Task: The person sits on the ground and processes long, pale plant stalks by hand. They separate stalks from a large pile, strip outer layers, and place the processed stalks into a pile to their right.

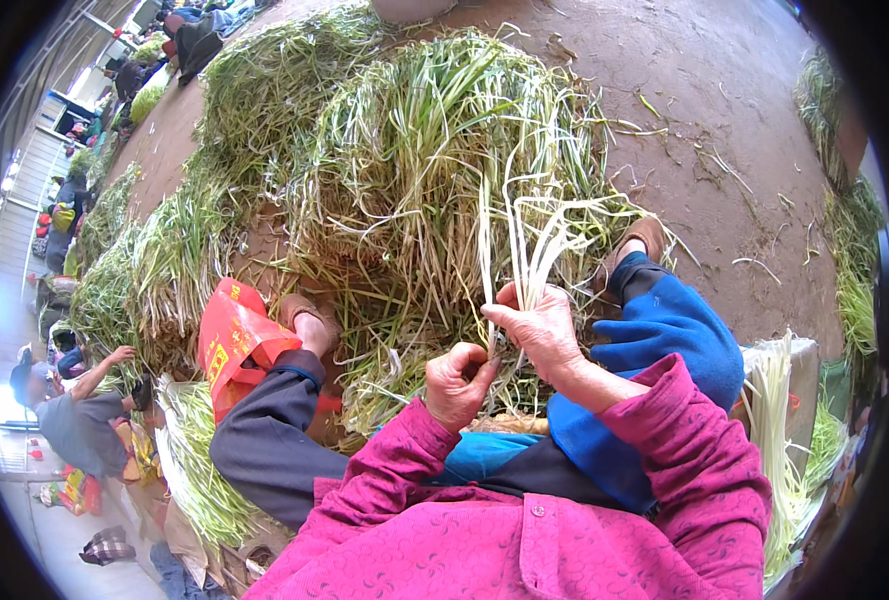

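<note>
My right hand point(545, 330) grips a small bunch of pale, peeled-looking stalks point(538, 262), which fan out upward and droop at the tips. Beside that bunch, one white stalk point(487, 247) stands nearly upright between my hands. The thumb and forefinger of my left hand point(455, 382) pinch near its lower end, and the right thumb touches it higher up. Beyond both hands spreads a large heap of long leafy stalks point(429, 150), probably garlic chives, green on top with brownish lower parts. Loose trimmings point(377, 375) lie between my feet.
A red plastic bag point(238, 345) with printing sits by my left leg. Cleaned pale stalks lie in a bundle point(196, 457) at left and another bundle point(774, 442) at right, against a light block point(803, 382). A person point(84, 420) sits at far left; scraps litter the floor point(714, 112).
</note>
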A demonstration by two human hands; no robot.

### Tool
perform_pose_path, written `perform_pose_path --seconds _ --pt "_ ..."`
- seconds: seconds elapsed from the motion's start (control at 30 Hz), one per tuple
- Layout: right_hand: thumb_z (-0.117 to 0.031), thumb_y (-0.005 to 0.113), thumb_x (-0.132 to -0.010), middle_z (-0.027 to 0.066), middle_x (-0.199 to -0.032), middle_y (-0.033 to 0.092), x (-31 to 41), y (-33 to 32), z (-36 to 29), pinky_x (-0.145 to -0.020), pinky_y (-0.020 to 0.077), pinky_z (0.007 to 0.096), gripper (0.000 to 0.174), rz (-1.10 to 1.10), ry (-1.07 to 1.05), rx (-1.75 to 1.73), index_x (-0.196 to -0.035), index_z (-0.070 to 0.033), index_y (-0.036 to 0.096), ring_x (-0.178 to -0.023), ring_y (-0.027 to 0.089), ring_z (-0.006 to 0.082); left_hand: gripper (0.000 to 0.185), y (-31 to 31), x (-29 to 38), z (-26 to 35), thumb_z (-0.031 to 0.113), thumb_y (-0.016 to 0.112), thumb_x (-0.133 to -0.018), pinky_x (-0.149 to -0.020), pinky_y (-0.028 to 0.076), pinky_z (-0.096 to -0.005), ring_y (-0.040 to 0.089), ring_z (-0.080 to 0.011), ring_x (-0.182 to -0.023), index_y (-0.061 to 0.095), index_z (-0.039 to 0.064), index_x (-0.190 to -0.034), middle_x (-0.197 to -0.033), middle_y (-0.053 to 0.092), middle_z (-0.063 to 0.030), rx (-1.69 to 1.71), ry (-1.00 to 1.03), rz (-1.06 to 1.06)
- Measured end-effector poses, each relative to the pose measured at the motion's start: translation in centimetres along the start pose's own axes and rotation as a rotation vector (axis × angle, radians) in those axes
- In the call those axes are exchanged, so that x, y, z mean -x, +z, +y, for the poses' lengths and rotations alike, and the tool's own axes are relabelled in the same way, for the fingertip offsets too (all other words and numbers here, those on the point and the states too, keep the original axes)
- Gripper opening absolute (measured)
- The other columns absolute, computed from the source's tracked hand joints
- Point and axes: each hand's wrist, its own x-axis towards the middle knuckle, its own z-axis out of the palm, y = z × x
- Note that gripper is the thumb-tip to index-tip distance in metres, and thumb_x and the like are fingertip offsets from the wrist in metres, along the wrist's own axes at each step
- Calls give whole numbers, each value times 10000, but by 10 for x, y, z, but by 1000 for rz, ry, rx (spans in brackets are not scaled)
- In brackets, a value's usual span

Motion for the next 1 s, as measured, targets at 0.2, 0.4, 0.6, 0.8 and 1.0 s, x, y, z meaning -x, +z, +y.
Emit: perform_pose_path --seconds 0.2,0.4,0.6,0.8,1.0 --pt "-67 663 -678 -22 -559 497 2 -8 -4 -363 300 172 134 -104 291 -187 -732 -57 540 -418 413 41 108 -1 -3 13 -31 609 -689 -445 373 -201 461 -64 -496 512 11 -713 -593 515 -27 -169 208 -44" --pt "-78 629 -705 11 -597 544 -3 -11 -2 -363 315 172 96 -147 251 -180 -732 -54 539 -416 428 48 189 -7 -11 8 90 519 -805 -431 335 -170 416 -26 -479 519 -8 -967 -641 527 -20 528 -423 -251" --pt "-86 590 -746 32 -621 571 -1 -7 1 -379 342 160 68 -226 266 -213 -742 -41 539 -440 470 57 437 0 -21 -1 387 412 -855 -450 403 -187 413 -29 -472 463 26 -1097 -763 559 -28 894 -534 -225" --pt "-65 551 -746 38 -595 570 1 -3 -6 -361 383 199 62 -254 163 -62 -728 -6 562 -440 492 63 255 1 -32 1 207 429 -869 -479 451 -196 511 -60 -527 507 12 -1012 -766 583 -27 989 -573 -95" --pt "-69 569 -754 39 -626 586 -5 -3 -14 -369 311 155 88 -119 47 -25 -825 -24 542 -417 419 28 152 -10 -23 5 116 468 -849 -483 443 -198 519 -82 -516 556 -6 -867 -711 586 -57 760 -567 -142"
